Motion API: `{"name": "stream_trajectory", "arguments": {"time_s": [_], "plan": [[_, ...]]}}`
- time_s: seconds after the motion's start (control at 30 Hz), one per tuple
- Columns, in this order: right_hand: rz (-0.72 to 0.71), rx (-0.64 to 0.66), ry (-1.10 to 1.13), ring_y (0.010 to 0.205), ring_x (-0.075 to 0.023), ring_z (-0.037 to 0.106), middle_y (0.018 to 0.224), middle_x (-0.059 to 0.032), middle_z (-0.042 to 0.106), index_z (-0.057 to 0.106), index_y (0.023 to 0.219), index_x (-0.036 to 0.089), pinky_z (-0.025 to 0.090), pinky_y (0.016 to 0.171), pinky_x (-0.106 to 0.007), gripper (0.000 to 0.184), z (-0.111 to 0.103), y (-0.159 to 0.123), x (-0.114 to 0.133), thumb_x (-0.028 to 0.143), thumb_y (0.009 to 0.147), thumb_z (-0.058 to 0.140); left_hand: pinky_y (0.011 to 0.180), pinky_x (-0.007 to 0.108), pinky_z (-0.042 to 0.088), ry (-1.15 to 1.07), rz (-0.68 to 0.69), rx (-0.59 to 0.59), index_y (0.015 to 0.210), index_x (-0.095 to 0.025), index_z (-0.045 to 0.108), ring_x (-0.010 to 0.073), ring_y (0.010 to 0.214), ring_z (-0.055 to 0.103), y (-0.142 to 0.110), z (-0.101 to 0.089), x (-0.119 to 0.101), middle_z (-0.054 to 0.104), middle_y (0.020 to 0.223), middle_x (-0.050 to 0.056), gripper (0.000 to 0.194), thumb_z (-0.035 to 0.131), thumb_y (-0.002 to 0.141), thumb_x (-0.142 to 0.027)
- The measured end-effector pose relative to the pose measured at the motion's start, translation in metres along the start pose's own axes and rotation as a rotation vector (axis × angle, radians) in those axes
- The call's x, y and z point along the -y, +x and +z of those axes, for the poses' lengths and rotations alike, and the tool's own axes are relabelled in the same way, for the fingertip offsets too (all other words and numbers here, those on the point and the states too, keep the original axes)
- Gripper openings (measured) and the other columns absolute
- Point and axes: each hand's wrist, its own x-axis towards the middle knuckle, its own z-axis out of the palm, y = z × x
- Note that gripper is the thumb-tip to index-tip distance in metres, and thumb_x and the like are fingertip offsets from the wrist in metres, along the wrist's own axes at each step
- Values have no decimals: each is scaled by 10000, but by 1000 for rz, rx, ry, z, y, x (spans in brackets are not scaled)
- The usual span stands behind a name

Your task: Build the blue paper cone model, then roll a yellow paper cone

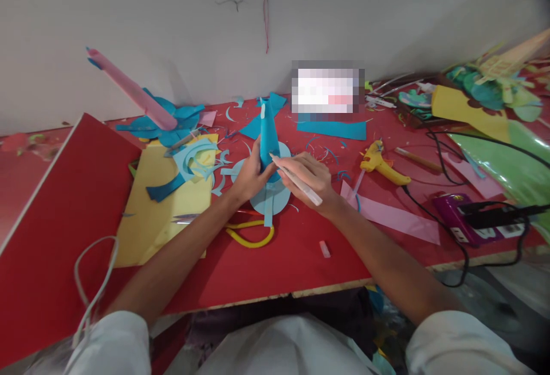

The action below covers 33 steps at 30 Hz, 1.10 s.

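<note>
My left hand (pixel 250 175) is closed around the lower part of a blue paper cone (pixel 267 128), which stands upright with its narrow end up. Beneath it lie pale blue paper petals (pixel 275 197) arranged like a flower. Between the fingers of my right hand (pixel 310 179) is a white pen (pixel 298 181), its tip touching or very near the cone's lower right side. A small pinkish cap (pixel 325 249) lies on the red table below my right hand. Yellow-handled scissors (pixel 253 240) rest under my left forearm, partly hidden by it.
Yellow paper sheets (pixel 161 220) and a red board (pixel 64 231) are at left. A pink paper tube (pixel 133 88) on blue petals leans behind them. At right lie a yellow glue gun (pixel 382 165), a pink strip (pixel 399 217) and a purple box (pixel 458 220) with black cables.
</note>
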Motion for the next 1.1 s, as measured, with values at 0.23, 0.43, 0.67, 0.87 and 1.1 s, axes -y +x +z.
{"name": "stream_trajectory", "arguments": {"time_s": [0.23, 0.43, 0.67, 0.87, 1.1], "plan": [[-42, 2, -16, 888, -189, 706, 1058, -77, 776, 585, 1412, 217, 601, 795, -336, 416, 1, -1, 3, 132, 1006, 602, 792, 363, 545, 47, 16, 1, 1511, -200, 392, 195, 812, 623, 0, 1, 4, 668, 989, 51, 677, 573, 985, -587], [-30, -134, -74, 745, -169, 645, 855, -26, 725, 616, 1383, 248, 529, 683, -310, 406, 0, -2, 2, 115, 1000, 608, 862, 376, 537, 101, 52, -131, 1218, -208, 552, 218, 969, 601, 2, -3, -1, 595, 1086, 79, 445, 661, 955, -550], [94, -171, -23, 887, -205, 719, 1020, -72, 768, 645, 1377, 267, 590, 805, -374, 336, 2, 0, -3, 341, 1073, 522, 931, 392, 542, 162, 119, -178, 1234, -209, 578, 245, 1064, 616, 3, -7, -5, 613, 1147, 96, 485, 679, 938, -581], [75, -139, -28, 922, -200, 738, 1010, -84, 792, 707, 1220, 224, 622, 819, -370, 247, -1, 7, 4, 203, 1024, 558, 858, 367, 568, 57, -9, 1, 1416, -218, 495, 210, 930, 679, 2, 0, 0, 712, 1139, 89, 519, 591, 1005, -519], [54, -111, -39, 937, -208, 730, 1042, -78, 802, 687, 1252, 216, 629, 840, -380, 281, 1, 7, -1, 157, 992, 600, 831, 350, 564, 49, -31, 10, 1461, -219, 457, 198, 908, 683, 1, 0, 0, 719, 1129, 81, 529, 551, 1021, -496]]}}
